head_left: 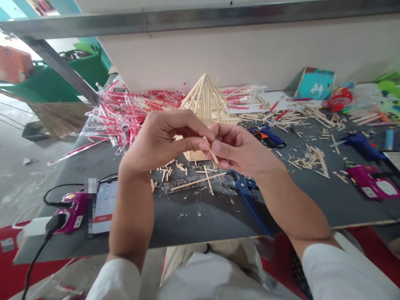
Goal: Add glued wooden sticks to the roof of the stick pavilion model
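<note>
Both hands meet above the dark table [193,216], pinching one short wooden stick [212,155]. My left hand [165,139] closes its fingertips on the stick's upper end. My right hand [240,150] grips the lower end with thumb and fingers. Behind the hands stands a pyramid built of wooden sticks [204,102]. A clear ruler [187,184] and crossed sticks [206,178] lie on the table just below the hands.
A heap of red-and-clear wrappers [125,110] lies at the back left. Blue glue guns [268,135] [362,143], blue cutters [250,196], magenta devices [70,212] [373,183], a phone [104,206] and loose stick offcuts [312,158] are scattered around. A wall [250,54] rises behind.
</note>
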Action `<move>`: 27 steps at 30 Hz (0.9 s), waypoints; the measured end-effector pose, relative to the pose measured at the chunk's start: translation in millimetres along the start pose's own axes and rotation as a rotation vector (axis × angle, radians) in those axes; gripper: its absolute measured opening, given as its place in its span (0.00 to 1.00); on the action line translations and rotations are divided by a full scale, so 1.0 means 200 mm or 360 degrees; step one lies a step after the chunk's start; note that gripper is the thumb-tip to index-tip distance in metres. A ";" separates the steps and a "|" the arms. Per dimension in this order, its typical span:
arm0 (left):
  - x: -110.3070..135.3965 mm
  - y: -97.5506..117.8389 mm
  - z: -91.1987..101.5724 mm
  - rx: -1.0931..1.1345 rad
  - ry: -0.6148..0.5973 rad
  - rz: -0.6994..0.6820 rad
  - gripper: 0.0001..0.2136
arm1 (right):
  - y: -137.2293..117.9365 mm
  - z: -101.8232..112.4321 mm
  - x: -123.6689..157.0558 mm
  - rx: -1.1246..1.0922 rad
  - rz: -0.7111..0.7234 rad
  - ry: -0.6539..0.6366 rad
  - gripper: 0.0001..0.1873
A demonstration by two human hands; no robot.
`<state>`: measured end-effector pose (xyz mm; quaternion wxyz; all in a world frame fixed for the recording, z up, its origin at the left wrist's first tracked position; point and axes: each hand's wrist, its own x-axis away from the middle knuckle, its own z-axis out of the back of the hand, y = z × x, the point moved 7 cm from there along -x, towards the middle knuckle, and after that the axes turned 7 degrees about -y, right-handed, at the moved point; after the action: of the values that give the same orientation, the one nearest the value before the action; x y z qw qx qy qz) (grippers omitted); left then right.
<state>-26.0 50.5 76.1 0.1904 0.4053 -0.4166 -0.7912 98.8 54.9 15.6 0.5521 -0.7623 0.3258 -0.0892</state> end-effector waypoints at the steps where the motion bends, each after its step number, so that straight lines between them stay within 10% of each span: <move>1: 0.00 -0.02 -0.01 0.0081 0.0005 0.0072 0.05 | 0.00 0.00 0.00 0.0013 0.0013 0.0014 0.14; 9: 0.00 -0.17 0.01 0.0210 0.0071 0.0429 0.07 | -0.12 0.09 0.09 0.0783 -0.0053 0.0344 0.14; 14: 0.01 -0.18 0.05 0.0032 0.0110 0.0522 0.04 | -0.29 0.53 0.36 0.2102 -0.0478 0.1024 0.17; 19: 0.00 -0.20 0.05 -0.0108 0.0106 0.0560 0.04 | -0.14 1.03 0.68 0.2525 -0.1066 0.1663 0.28; 22: 0.00 -0.24 0.01 -0.0099 0.0025 0.0625 0.06 | 0.00 1.14 0.79 0.2644 -0.1158 0.1847 0.41; 27: -0.01 -0.32 -0.05 -0.0060 -0.0024 0.0782 0.10 | 0.06 1.21 0.85 0.2651 -0.1222 0.1954 0.35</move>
<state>-15.4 83.7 21.9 0.3814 0.2822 -0.4891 -0.7319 345.9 141.4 -124.6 0.5728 -0.0283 0.1242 -0.8097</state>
